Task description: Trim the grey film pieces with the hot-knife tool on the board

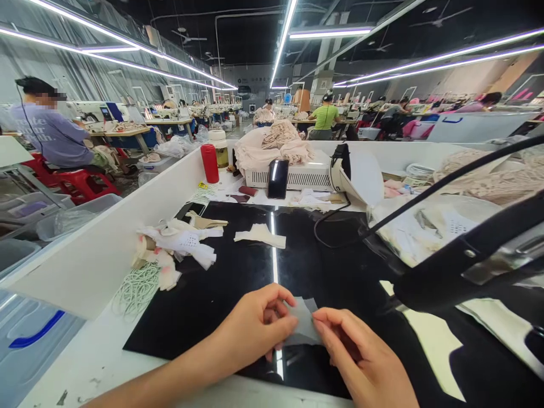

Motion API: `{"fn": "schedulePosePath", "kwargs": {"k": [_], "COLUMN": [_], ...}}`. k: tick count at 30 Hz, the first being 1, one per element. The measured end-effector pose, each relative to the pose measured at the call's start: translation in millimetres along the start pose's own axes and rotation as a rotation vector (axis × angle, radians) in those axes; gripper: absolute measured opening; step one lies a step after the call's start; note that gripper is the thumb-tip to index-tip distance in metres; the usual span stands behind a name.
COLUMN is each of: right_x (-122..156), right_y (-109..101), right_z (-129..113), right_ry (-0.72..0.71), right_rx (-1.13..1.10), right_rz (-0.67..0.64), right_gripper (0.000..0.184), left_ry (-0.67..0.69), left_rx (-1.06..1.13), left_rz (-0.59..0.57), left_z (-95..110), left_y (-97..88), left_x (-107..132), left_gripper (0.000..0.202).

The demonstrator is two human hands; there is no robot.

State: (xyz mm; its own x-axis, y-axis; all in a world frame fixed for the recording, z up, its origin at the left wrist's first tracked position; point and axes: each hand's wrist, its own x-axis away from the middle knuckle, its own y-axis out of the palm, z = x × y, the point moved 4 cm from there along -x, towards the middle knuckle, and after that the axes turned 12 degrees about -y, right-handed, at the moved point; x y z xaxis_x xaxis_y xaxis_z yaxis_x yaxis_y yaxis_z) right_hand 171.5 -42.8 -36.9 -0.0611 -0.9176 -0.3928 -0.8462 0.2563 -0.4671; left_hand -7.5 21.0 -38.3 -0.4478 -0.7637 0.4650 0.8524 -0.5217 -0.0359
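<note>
My left hand (pixel 255 326) and my right hand (pixel 361 357) meet low over a glossy black mat (pixel 331 266). Both pinch one small pale grey fabric piece (pixel 304 323) between thumb and fingers, the left on its left edge, the right on its right edge. A cream fabric piece (pixel 260 234) lies flat on the mat farther back. A heap of white and cream fabric pieces (pixel 178 243) sits at the mat's left edge, beside a coil of pale cord (pixel 136 290).
A dark arm of a machine (pixel 467 266) reaches in from the right, close above the mat. Behind stand a red bottle (pixel 209 163), a black phone (pixel 277 178), a white box (pixel 310 177) and piled fabric (pixel 276 144). A white wall (pixel 110 243) borders the left. Other people sit at benches.
</note>
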Motion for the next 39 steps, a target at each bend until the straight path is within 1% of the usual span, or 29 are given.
{"fn": "schedulePosePath", "kwargs": {"k": [2, 6, 8, 11, 13, 15, 19, 25, 30, 39], "right_x": [-5.7, -15.3, -17.1, -15.8, -14.4, -14.6, -20.2, -23.3, -19.8, -18.9], "right_y": [-0.3, 2.7, 3.4, 3.9, 5.7, 7.2, 8.2, 9.3, 10.3, 11.3], "right_z": [1.5, 5.0, 7.8, 11.5, 12.1, 10.0, -0.2, -3.9, 1.3, 3.8], "right_ry": [-0.134, -0.403, -0.480, -0.541, -0.577, -0.616, -0.679, -0.667, -0.642, -0.638], "right_rx": [0.105, 0.325, 0.451, 0.591, 0.644, 0.665, 0.643, 0.654, 0.656, 0.653], "right_rz": [-0.010, -0.108, -0.119, -0.098, -0.116, -0.127, -0.083, -0.067, -0.080, -0.088], "right_gripper": [0.022, 0.015, 0.016, 0.021, 0.021, 0.021, 0.031, 0.037, 0.035, 0.035], "left_ry": [0.055, 0.254, 0.344, 0.474, 0.523, 0.539, 0.546, 0.512, 0.514, 0.453], "left_rx": [-0.175, -0.599, -0.766, -0.922, -0.957, -0.966, -0.980, -0.994, -0.998, -1.024], "left_rz": [0.102, 0.292, 0.361, 0.434, 0.455, 0.463, 0.465, 0.453, 0.466, 0.433], "left_z": [1.6, 5.8, 5.3, 2.7, 0.2, -2.0, -3.6, -4.1, -4.2, -4.8], "left_y": [-5.1, -9.7, -9.0, -6.9, -6.3, -6.5, -6.7, -6.4, -6.7, -7.0], "left_x": [-0.6, -0.2, -1.0, -1.9, -2.1, -2.0, -2.0, -3.9, -3.5, -5.1], "left_gripper": [0.028, 0.012, 0.005, 0.010, 0.011, 0.010, 0.010, 0.010, 0.010, 0.009]}}
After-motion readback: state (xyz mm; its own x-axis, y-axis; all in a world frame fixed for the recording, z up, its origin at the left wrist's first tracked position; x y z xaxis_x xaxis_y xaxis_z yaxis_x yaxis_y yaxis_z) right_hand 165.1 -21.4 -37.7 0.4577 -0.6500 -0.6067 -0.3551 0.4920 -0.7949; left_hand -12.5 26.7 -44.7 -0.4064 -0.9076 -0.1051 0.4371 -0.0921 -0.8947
